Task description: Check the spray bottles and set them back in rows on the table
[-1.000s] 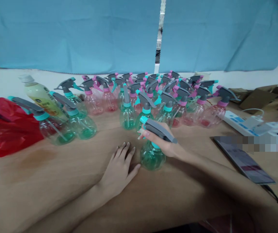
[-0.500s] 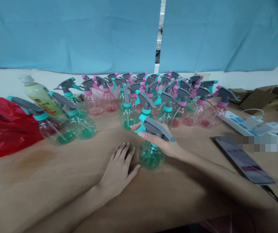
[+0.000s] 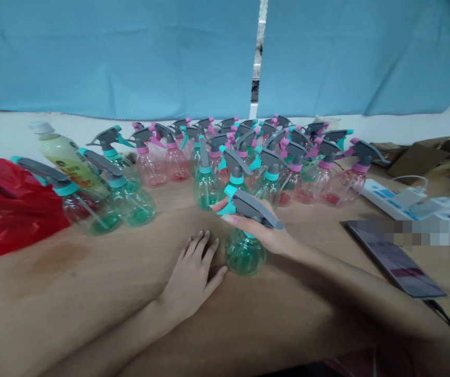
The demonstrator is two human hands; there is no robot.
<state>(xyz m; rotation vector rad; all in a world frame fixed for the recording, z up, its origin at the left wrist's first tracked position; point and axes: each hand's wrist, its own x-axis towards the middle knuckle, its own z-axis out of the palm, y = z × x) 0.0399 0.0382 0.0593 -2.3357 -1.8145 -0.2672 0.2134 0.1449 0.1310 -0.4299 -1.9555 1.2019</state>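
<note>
A green spray bottle (image 3: 245,254) with a grey and teal trigger head stands upright on the wooden table (image 3: 138,303). Around its neck, just below the head, my right hand (image 3: 266,230) is closed; some of those fingers are hidden behind the trigger head. My left hand (image 3: 193,275) lies flat on the table to the left of this bottle, fingers spread, holding nothing. Behind the hands several spray bottles (image 3: 206,191) with green or pink bodies stand close together. Two more green ones (image 3: 133,204) are further left.
A red plastic bag (image 3: 17,209) and a tilted drink bottle (image 3: 64,154) are at the left. On the right lie a phone (image 3: 397,262), a white power strip (image 3: 385,201) with plugs and cables, and brown cardboard (image 3: 421,157). A blue cloth (image 3: 131,57) hangs behind.
</note>
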